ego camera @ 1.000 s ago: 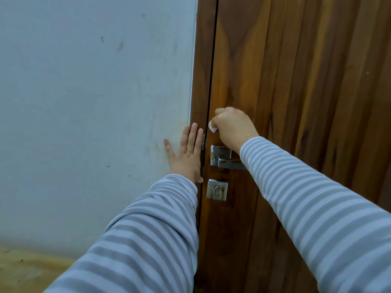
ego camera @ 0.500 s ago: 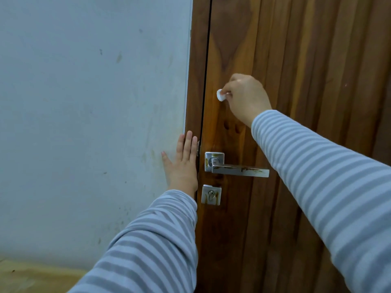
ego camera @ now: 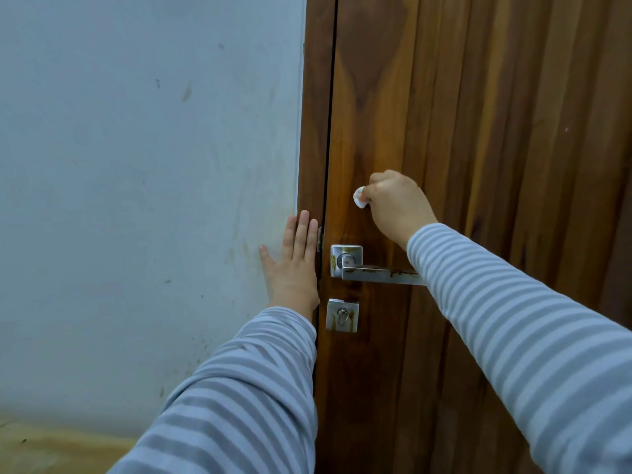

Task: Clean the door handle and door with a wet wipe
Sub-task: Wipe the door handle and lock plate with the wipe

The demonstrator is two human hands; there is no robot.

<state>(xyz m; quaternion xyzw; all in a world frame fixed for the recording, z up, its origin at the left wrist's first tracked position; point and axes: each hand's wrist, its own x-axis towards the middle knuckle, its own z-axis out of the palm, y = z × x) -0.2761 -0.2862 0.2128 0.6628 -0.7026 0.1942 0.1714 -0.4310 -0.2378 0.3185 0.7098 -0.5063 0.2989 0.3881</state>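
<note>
A brown wooden door (ego camera: 478,131) fills the right half of the view. Its metal lever handle (ego camera: 372,273) carries brownish smears, and a square keyhole plate (ego camera: 342,315) sits just below it. My right hand (ego camera: 396,205) is closed around a bunched white wet wipe (ego camera: 359,197), pressed against the door a little above the handle. Only a small bit of the wipe shows past my fingers. My left hand (ego camera: 295,265) lies flat with fingers together on the wall and door frame (ego camera: 316,131), left of the handle.
A pale blue-grey wall (ego camera: 147,200) with scuff marks fills the left half. A strip of tan floor (ego camera: 51,449) shows at the bottom left. My striped sleeves cross the lower part of the view.
My right hand with the wipe rose from just above the handle to higher on the door, then came back down partway. My left hand stays flat on the wall.
</note>
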